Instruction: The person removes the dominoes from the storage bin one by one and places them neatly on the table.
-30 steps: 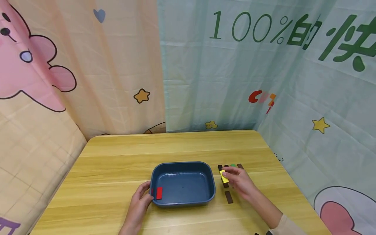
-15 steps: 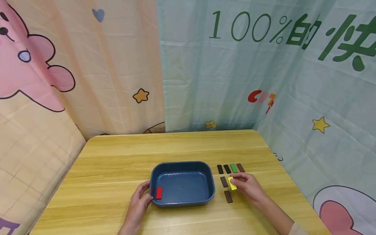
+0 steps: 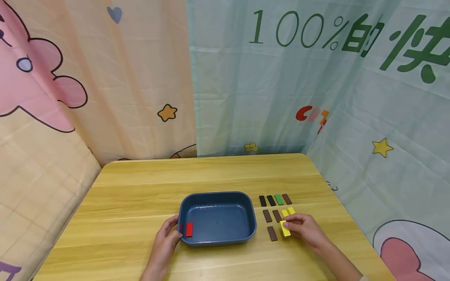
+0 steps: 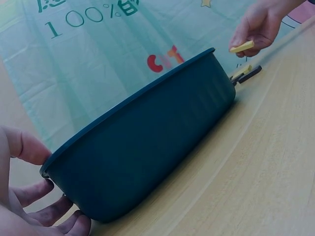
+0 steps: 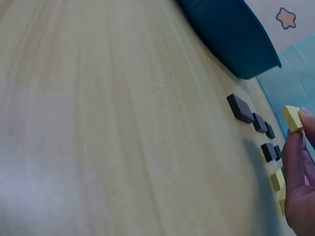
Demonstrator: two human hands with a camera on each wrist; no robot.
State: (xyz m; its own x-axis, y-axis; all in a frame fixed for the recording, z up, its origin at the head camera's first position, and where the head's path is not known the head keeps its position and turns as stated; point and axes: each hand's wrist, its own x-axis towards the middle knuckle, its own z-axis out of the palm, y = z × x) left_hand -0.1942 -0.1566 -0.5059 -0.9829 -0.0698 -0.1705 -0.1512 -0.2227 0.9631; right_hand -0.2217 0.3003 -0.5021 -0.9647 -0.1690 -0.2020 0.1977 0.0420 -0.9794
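Observation:
A dark blue rectangular tub (image 3: 218,242) sits on the table, and my left hand (image 3: 164,244) grips its left end. In the left wrist view the thumb is at the rim and the fingers lie against the outer wall. A red block (image 3: 189,229) lies inside the tub at the left. To the right of the tub, my right hand (image 3: 307,229) pinches a yellow block (image 3: 285,228) between thumb and fingers, held above the table. Just behind it lie two more yellow blocks (image 3: 291,210), one partly hidden by the hand.
Rows of small flat blocks lie right of the tub: black blocks (image 3: 262,201), a green block (image 3: 279,199) and several brown blocks (image 3: 272,233). Printed curtains (image 3: 246,97) hang behind and beside the wooden table (image 3: 140,191).
My right hand has moved right and toward the table's front with the yellow block, uncovering a brown block and two yellow ones. The left hand stays on the tub.

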